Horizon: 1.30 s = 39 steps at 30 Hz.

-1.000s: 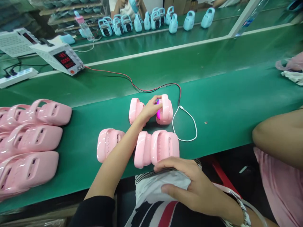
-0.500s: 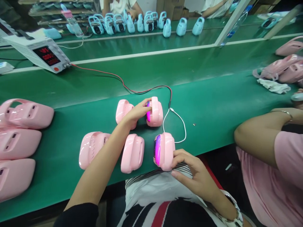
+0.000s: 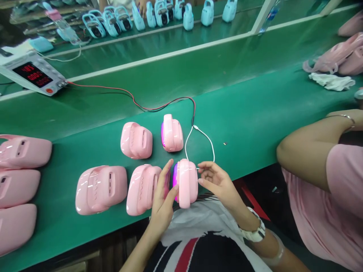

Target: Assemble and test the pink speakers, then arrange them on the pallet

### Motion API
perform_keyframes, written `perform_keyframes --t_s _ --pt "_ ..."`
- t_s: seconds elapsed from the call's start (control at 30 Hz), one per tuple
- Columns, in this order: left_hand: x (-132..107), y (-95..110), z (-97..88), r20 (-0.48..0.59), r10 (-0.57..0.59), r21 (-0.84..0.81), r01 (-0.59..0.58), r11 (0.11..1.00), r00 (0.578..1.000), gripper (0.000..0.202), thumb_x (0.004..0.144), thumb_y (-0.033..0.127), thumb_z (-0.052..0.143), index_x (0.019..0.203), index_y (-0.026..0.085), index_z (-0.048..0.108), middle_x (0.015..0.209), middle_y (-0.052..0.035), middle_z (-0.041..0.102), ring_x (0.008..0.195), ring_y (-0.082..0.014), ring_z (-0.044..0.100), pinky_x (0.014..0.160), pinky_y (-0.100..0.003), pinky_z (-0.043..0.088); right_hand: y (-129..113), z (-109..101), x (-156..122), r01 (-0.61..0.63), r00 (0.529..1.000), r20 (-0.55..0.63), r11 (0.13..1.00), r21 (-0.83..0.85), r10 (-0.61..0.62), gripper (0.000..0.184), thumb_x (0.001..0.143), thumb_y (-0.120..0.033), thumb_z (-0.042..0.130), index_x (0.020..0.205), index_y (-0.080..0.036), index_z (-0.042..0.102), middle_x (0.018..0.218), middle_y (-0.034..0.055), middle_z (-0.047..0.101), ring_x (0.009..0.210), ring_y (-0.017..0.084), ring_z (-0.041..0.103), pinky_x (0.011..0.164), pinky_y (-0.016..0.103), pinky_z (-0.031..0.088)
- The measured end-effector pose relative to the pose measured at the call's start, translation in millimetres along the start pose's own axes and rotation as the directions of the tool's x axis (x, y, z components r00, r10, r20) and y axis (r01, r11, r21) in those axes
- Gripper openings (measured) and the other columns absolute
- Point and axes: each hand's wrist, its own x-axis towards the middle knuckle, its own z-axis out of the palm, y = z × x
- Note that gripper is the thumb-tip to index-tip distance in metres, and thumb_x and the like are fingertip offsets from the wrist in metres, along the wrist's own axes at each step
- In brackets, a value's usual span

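Several pink handled devices lie on the green conveyor belt [image 3: 249, 124]. My left hand [image 3: 163, 196] lies with fingers stretched flat against the lit purple face of the nearest pink device [image 3: 185, 183]. My right hand [image 3: 214, 180] is on the device's other side, thumb and fingers pinching the plug end of a white cable [image 3: 200, 141]. A second lit pink device [image 3: 171, 133] stands just behind. Two unlit pink devices [image 3: 141, 189] [image 3: 136, 140] lie to the left.
A power supply with a red display [image 3: 32, 73] sits at the far left, red and black leads [image 3: 133, 100] running to the cable. More pink devices [image 3: 19, 177] are stacked left. Another person's arm [image 3: 309, 145] rests at the right. Blue devices [image 3: 159, 11] line the far belt.
My left hand has left the far lit device and come back to the near one. My right hand has shifted from the near device's side to the cable end. The view has tilted down.
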Motion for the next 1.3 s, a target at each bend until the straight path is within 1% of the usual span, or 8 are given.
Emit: perform_keyframes --t_s 0.07,0.17,0.47,0.67,0.77,0.9,1.07,1.3 --pt "8.6 -14.8 3.1 0.009 -0.050 0.015 0.050 0.999 0.999 0.052 0.084 0.029 0.055 0.136 0.033 0.046 0.149 -0.0002 0.040 0.141 -0.0226 0.030 0.120 -0.041 0.021 3.4 -1.3 8.1 -0.127 0.990 0.083 0.986 0.112 0.118 0.044 0.067 -0.024 0.079 0.106 -0.021 0.057 0.087 -0.0007 0.052 0.066 0.009 0.050 0.061 0.021 0.046" --pt "19.5 -15.2 2.7 0.052 -0.076 0.022 0.075 0.997 0.996 0.053 0.082 0.029 0.056 0.134 0.029 0.046 0.147 -0.0030 0.042 0.138 -0.0238 0.035 0.118 -0.040 0.024 4.9 -2.0 14.2 -0.233 0.969 0.133 0.947 0.219 0.207 0.054 0.059 -0.025 0.084 0.105 -0.021 0.056 0.081 -0.0036 0.048 0.061 0.007 0.047 0.053 0.018 0.042" --pt "29.5 -3.8 9.3 -0.014 0.004 0.126 -0.002 0.992 1.000 0.040 0.073 0.027 0.062 0.112 0.026 0.055 0.124 -0.0040 0.056 0.114 -0.0233 0.054 0.098 -0.034 0.044 5.8 -5.3 18.8 -0.294 0.951 0.174 0.919 0.264 0.254 0.057 0.056 -0.022 0.086 0.104 -0.020 0.055 0.076 -0.0054 0.048 0.064 0.007 0.048 0.055 0.017 0.044" --pt "25.8 -1.7 13.2 -0.034 0.031 0.157 -0.025 0.987 0.999 0.040 0.075 0.030 0.061 0.114 0.027 0.053 0.122 -0.0036 0.056 0.116 -0.0237 0.052 0.099 -0.033 0.043 -7.9 -6.8 25.5 -0.215 0.955 0.222 0.974 0.072 0.195 0.052 0.059 -0.015 0.081 0.103 -0.019 0.055 0.074 -0.0049 0.051 0.066 0.008 0.052 0.060 0.018 0.047" --pt "21.3 0.2 18.0 -0.116 0.035 0.162 -0.016 0.987 0.993 0.038 0.076 0.031 0.059 0.113 0.026 0.052 0.118 -0.0038 0.057 0.113 -0.0235 0.053 0.098 -0.033 0.043 -13.1 -5.7 31.3 -0.191 0.949 0.256 0.982 -0.003 0.186 0.046 0.064 -0.012 0.075 0.105 -0.018 0.056 0.076 -0.0039 0.052 0.068 0.009 0.053 0.058 0.018 0.048" --pt "15.9 2.2 24.8 -0.248 0.029 0.133 0.005 0.991 0.968 0.039 0.075 0.028 0.057 0.113 0.026 0.050 0.119 -0.0036 0.056 0.115 -0.0246 0.052 0.099 -0.035 0.043 -12.9 -9.5 43.5 -0.268 0.904 0.341 0.963 -0.017 0.258 0.046 0.064 -0.017 0.076 0.105 -0.020 0.056 0.076 -0.0048 0.051 0.064 0.009 0.054 0.057 0.020 0.050" --pt "14.0 -1.0 25.7 -0.257 0.006 0.085 0.017 0.996 0.966 0.040 0.075 0.028 0.059 0.114 0.026 0.050 0.123 -0.0036 0.054 0.117 -0.0248 0.050 0.102 -0.035 0.041 -15.4 -17.1 51.4 -0.327 0.857 0.424 0.945 0.009 0.292 0.046 0.063 -0.018 0.078 0.105 -0.019 0.058 0.075 -0.0044 0.057 0.068 0.010 0.058 0.066 0.024 0.052" --pt "9.7 -8.2 32.2 -0.288 -0.045 0.007 0.049 0.999 0.956 0.042 0.075 0.023 0.058 0.116 0.026 0.050 0.122 -0.0045 0.055 0.116 -0.0235 0.052 0.100 -0.035 0.043 -31.7 -10.6 34.9 -0.196 0.937 0.245 0.956 -0.217 0.248 0.017 0.069 -0.024 0.073 0.080 -0.016 0.063 0.069 -0.0008 0.063 0.064 0.011 0.057 0.061 0.024 0.047"
